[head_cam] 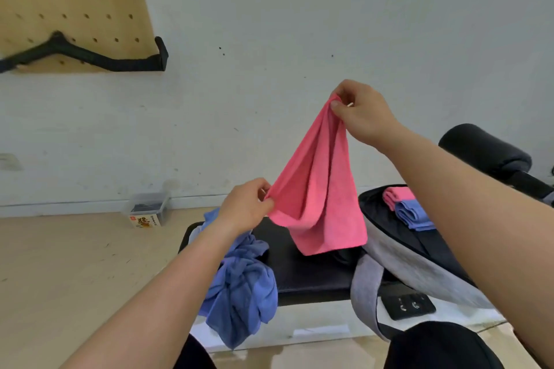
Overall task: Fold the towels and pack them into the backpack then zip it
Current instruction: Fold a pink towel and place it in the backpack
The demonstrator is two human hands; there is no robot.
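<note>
**Pink towel up in the air, pinched at two corners**

The pink towel (320, 189) is hanging in mid-air over the black table (299, 272), all soft and fuzzy, sagging in loose vertical folds. The right hand (359, 111) is pinching one corner up high between thumb and fingers. The left hand (244, 205) is pinching another corner lower down, fingers curled on it. So the held edge is slanting from upper right down to lower left, and the rest is drooping toward the table.

A crumpled blue towel (242, 287) is spilling off the table's near left edge. The grey backpack (398, 252) is lying open on the right, with a folded pink towel (397, 196) and a folded blue towel (415, 214) sitting inside, touching.
</note>
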